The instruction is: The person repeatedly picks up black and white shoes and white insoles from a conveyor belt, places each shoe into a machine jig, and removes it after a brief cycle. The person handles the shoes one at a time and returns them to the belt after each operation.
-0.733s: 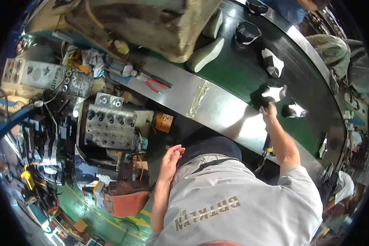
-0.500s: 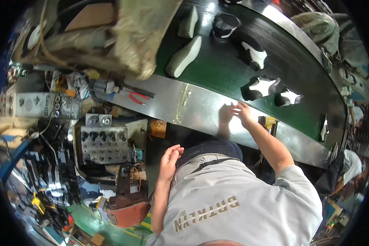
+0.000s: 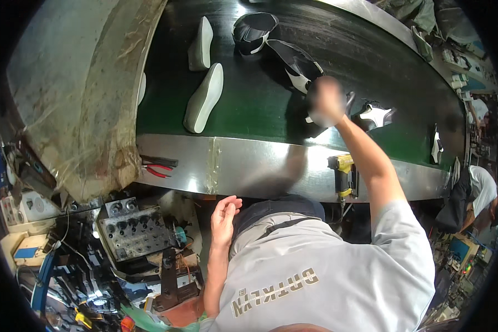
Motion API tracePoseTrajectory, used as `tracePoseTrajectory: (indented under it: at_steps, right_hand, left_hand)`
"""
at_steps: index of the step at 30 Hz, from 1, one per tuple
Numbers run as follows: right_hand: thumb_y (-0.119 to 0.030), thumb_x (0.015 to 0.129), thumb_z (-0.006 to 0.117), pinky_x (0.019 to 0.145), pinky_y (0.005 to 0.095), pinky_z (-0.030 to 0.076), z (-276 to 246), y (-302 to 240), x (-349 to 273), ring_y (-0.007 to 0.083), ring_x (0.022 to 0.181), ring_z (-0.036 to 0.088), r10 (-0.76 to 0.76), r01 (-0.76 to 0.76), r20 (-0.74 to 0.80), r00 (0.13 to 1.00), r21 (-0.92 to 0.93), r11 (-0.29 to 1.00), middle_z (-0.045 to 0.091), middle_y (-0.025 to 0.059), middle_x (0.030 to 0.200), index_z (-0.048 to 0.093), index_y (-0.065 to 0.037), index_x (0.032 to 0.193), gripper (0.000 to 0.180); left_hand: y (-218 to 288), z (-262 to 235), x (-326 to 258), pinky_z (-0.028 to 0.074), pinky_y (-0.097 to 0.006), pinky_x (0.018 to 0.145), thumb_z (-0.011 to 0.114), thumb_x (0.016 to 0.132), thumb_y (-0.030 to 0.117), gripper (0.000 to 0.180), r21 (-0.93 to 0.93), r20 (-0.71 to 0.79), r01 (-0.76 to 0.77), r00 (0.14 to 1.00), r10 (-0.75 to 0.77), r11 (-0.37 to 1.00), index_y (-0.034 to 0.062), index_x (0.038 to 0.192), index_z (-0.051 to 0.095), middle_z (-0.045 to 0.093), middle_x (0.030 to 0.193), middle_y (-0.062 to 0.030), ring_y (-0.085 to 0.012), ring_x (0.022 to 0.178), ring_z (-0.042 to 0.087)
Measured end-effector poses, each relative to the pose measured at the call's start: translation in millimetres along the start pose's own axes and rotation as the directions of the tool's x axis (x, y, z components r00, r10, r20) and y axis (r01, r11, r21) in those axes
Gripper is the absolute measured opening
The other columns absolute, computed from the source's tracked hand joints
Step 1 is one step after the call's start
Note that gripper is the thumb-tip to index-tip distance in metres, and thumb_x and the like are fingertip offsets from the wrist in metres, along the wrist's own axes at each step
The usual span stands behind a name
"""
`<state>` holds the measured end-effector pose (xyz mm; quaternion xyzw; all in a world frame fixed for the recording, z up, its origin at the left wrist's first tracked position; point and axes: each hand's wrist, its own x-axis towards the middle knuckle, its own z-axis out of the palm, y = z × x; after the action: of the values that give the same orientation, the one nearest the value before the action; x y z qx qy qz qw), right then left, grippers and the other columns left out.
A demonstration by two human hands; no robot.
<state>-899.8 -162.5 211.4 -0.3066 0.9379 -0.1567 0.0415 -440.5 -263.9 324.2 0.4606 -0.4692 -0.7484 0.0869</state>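
My right hand (image 3: 327,102) reaches over the green conveyor belt (image 3: 249,119), on top of a black-and-white shoe upper (image 3: 311,119). The hand is blurred, so its fingers and any hold on the upper cannot be made out. Close beside it lie another black-and-white upper (image 3: 299,69) on the left and a smaller one (image 3: 376,116) on the right. At my waist, short of the metal ledge, my left hand (image 3: 223,221) is loosely open and holds nothing. Two pale shoe lasts (image 3: 203,99) (image 3: 202,45) lie on the belt's left part.
Along the metal ledge (image 3: 254,160) are red-handled pliers (image 3: 157,170) and a yellow-and-black air stapler (image 3: 344,176) under my right forearm. A large plastic-covered panel (image 3: 88,83) blocks the left. A control box with knobs (image 3: 138,232) stands at lower left. Another person (image 3: 481,191) is at far right.
My right hand has moved from above the metal ledge out over the belt to the upper. My left hand stays at my waist. The view has shifted, bringing the panel further in.
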Motion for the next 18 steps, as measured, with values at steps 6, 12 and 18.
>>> tracePoseTrajectory:
  at_steps: [6,12,18]
  right_hand:
    - [-0.023,0.091,0.059,0.085,0.0464,0.043,-24.4,-73.5,18.8,0.0335,0.079,0.063,-0.572,0.574,0.186,0.799,0.049,0.818,0.064,0.0130,0.073,0.055,-0.006,0.086,0.019]
    - [-0.035,0.096,0.049,0.061,0.0465,0.054,-76.0,-205.4,-36.7,0.0358,0.065,0.066,-0.827,0.659,0.430,0.362,0.510,0.553,0.065,0.0158,0.070,0.064,-0.009,0.095,0.030]
    - [-0.021,0.097,0.055,0.060,0.0320,0.048,-60.8,-270.2,-19.3,0.0205,0.064,0.056,-0.755,0.309,0.133,0.642,0.856,0.414,0.056,0.0094,0.073,0.057,-0.003,0.085,0.022]
  left_hand:
    - [38.0,10.8,20.6,0.048,-0.032,0.093,0.055,0.098,0.013,0.027,0.040,0.005,-0.085,0.996,0.085,0.996,-0.0005,0.122,0.057,0.064,0.113,-0.0114,-0.0182,0.106,0.062]
    - [94.9,49.4,54.8,0.034,-0.038,0.109,0.073,0.080,0.005,0.061,0.475,0.076,-0.474,0.862,0.502,0.742,0.0010,0.134,0.046,0.047,0.138,-0.0173,-0.0281,0.133,0.041]
    - [92.5,1.9,72.4,0.041,-0.031,0.101,0.075,0.079,0.006,0.041,0.443,0.281,-0.157,0.959,0.030,0.883,-0.0005,0.114,0.053,0.059,0.120,-0.0124,-0.0195,0.116,0.055]
